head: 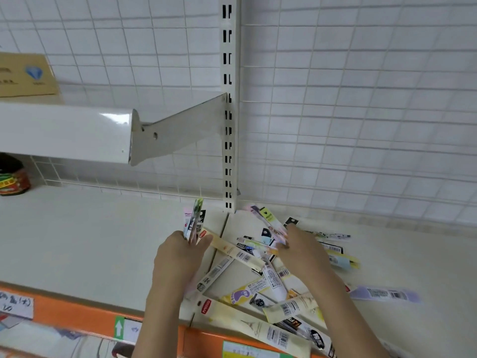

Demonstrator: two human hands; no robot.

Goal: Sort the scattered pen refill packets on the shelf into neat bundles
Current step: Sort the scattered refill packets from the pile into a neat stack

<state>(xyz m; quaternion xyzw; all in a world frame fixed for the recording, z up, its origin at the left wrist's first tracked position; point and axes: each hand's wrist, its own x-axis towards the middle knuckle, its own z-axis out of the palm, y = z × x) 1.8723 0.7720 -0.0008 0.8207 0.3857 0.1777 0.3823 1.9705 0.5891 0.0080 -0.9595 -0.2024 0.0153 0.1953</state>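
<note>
Head view: gathering step under way. Left hand [180,251] gripping upright bundle [194,220] of refill packets. Right hand [300,251] pinching pink packet [271,226] from scattered pile [260,288] on shelf [85,241]. Next, likely: lift packet clear, align with bundle.

Both forearms reach forward from the near edge. The left hand [180,250] is raised, fingers curled in a pinch, thumb pointing right. The right hand [303,250] lies lower to the right, back up, fingers curled downward.
</note>
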